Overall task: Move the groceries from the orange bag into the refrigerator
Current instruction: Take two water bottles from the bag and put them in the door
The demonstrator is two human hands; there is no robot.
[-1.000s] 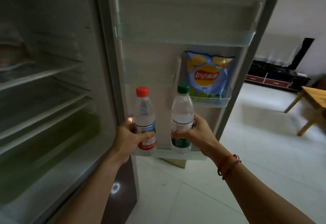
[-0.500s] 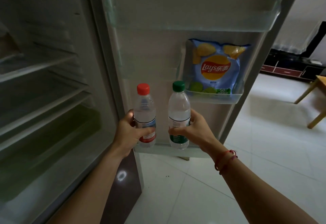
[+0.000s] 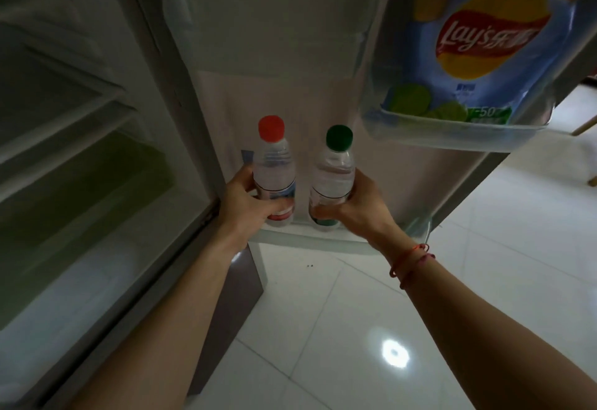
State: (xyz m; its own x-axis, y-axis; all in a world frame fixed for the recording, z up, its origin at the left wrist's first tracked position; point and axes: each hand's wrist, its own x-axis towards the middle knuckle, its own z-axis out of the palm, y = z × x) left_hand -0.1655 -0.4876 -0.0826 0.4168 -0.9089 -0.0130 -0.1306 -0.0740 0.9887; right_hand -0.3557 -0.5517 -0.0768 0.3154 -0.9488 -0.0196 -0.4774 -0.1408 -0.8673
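The refrigerator stands open, its door (image 3: 290,70) facing me. My left hand (image 3: 245,206) grips a clear water bottle with a red cap (image 3: 274,164). My right hand (image 3: 355,209) grips a clear water bottle with a green cap (image 3: 334,174). Both bottles stand upright side by side in the bottom door shelf (image 3: 307,240), their lower ends behind its rim. A blue Lay's chip bag (image 3: 478,54) sits in the door shelf above, to the right. The orange bag is out of view.
The refrigerator's inner shelves (image 3: 64,112) and a greenish drawer (image 3: 80,199) lie at the left. White tiled floor (image 3: 420,312) spreads below and to the right. A wooden furniture leg (image 3: 584,127) shows at the right edge.
The view has dropped and closed in on the lower door. Both hands have lowered the two bottles further into the bottom door shelf, still gripping them.
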